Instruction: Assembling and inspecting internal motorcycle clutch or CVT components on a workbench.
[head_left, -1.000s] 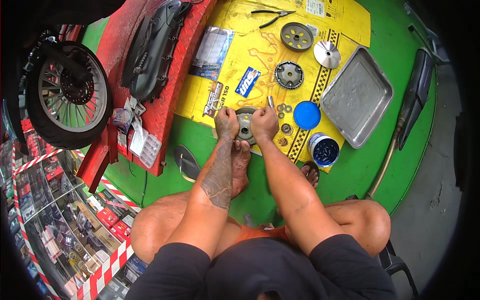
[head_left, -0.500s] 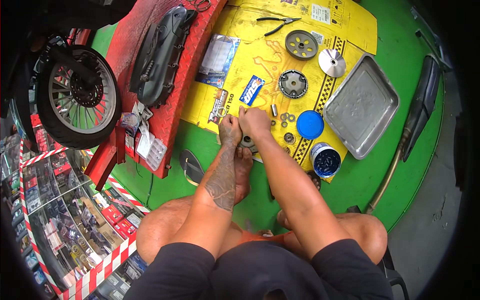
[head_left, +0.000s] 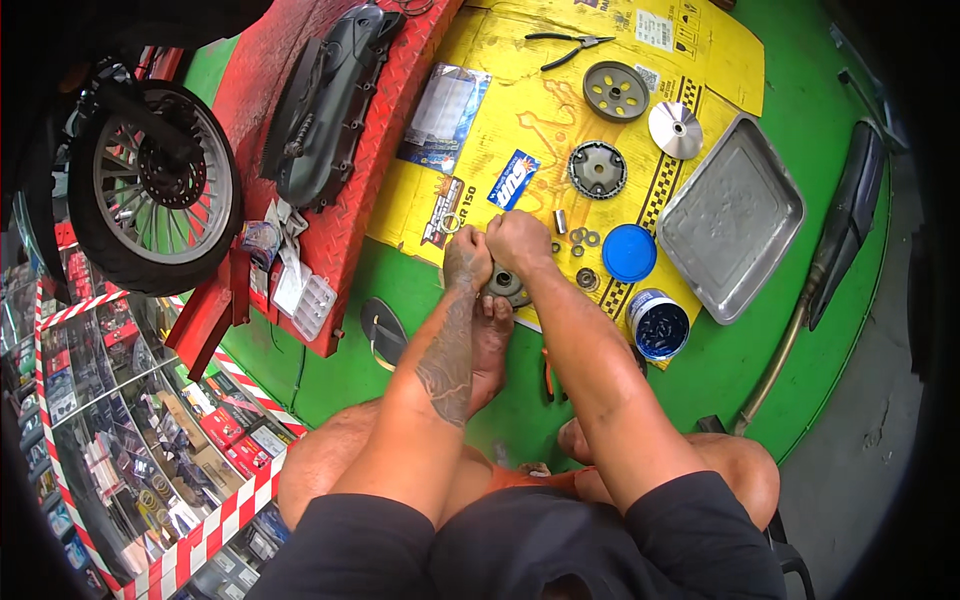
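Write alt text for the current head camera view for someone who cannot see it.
A person's curled left hand and right hand are close together at a round metal part by a bare foot. On yellow cardboard are pliers, metal discs, a blue lid and an open tub; a metal tray sits at right.

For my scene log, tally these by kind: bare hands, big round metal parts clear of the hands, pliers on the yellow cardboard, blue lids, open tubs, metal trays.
Hands: 2
Big round metal parts: 3
Pliers: 1
Blue lid: 1
Open tub: 1
Metal tray: 1
Total: 9
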